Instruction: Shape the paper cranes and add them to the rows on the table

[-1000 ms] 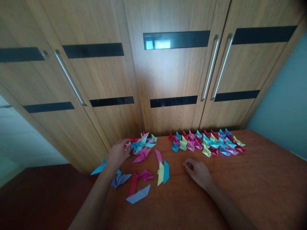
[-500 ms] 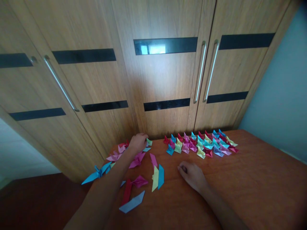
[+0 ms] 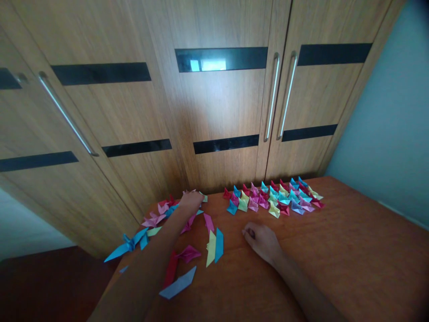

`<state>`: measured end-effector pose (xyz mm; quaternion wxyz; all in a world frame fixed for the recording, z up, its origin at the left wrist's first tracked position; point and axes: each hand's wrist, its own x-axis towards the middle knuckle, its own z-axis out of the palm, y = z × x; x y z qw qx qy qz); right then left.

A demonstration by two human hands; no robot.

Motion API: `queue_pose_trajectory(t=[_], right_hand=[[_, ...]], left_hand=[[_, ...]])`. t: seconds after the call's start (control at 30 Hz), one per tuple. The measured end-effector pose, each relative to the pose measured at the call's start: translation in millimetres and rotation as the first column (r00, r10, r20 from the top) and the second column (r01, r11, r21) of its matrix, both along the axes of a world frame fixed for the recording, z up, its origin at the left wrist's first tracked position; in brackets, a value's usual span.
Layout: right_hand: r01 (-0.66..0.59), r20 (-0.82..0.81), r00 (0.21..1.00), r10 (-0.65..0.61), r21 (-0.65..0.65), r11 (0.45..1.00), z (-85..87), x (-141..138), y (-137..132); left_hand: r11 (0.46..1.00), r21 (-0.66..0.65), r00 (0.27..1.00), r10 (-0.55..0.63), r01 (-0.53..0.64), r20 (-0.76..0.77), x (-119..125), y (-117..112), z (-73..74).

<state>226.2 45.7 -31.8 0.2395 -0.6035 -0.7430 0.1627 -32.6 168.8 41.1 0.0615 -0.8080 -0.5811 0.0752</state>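
Briefly, head view, every place given from the right hand [image 3: 261, 239].

- Right hand: rests on the bench [image 3: 335, 259], grip curled closed with the fingers tucked under. Whether it encloses anything cannot be told.
- Left hand [image 3: 191, 200]: beyond and to the left, by the bench's far edge, laid on a loose pile of folded papers [image 3: 152, 220]. Its fingertips are hidden, so its grip cannot be told as open or closed.
- Loose pile: pink, red, blue and green pieces that overlap too much to count.
- Flat folds, six, all left of the right hand:
  - one pink strip [image 3: 208, 222]
  - one yellow-green piece [image 3: 211, 248], touching one blue piece [image 3: 219, 245]
  - one magenta piece [image 3: 188, 253]
  - one red strip [image 3: 170, 269]
  - one slate-blue parallelogram [image 3: 177, 283], nearest the camera
- Blue crane [image 3: 125, 243], one: far left, at the bench's edge.
- Rowed small folds [image 3: 273, 199]: beyond and slightly right, standing in close ranks. Upwards of twenty in mixed colours; the exact number is not readable.
- Wardrobe [image 3: 217, 112]: behind everything, doors shut and contents hidden. Three bar handles show, two paired straight beyond and one far left.
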Motion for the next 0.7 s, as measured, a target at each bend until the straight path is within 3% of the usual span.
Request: queue_pose_trajectory(t=[0.1, 0.2, 0.3, 0.4, 0.47, 0.53, 0.6, 0.7], right_hand=[[-0.010, 0.002, 1.000, 0.010, -0.008, 1.000, -0.7, 1, -1], [-0.015, 0.007, 1.000, 0.015, -0.013, 1.000, -1.6, 1, -2], [-0.020, 0.009, 1.000, 0.020, -0.020, 1.000, -0.9, 1, -1], [-0.027, 0.000, 1.000, 0.027, -0.019, 0.999, 1.2, 0, -2], [-0.039, -0.032, 0.999, 0.039, -0.005, 0.999, 3.2, -1, -3], [-0.061, -0.095, 0.994, 0.063, 0.018, 0.998, 6.0, -5, -6], [-0.086, -0.174, 0.980, 0.096, 0.061, 0.994, 9.4, -11, -12], [-0.118, -0.260, 0.952, 0.161, 0.174, 0.978, 14.2, -23, -23]], left_hand=[[1.000, 0.026, 0.997, -0.020, 0.018, 0.081, -1, -6, 7.7], [0.996, 0.074, 0.975, -0.069, 0.054, 0.214, -3, -16, 24.8], [0.987, 0.139, 0.915, -0.133, 0.085, 0.380, -6, -29, 42.7], [0.978, 0.198, 0.835, -0.166, 0.069, 0.525, -8, -48, 49.2], [0.982, 0.184, 0.684, -0.156, 0.034, 0.712, -7, -63, 45.0], [0.996, 0.090, 0.390, -0.083, 0.001, 0.917, -3, -81, 35.6], [0.999, -0.038, 0.106, 0.040, -0.019, 0.994, 4, -98, 23.2], [0.983, -0.168, -0.086, 0.162, -0.073, 0.983, 18, -123, 2.9]])
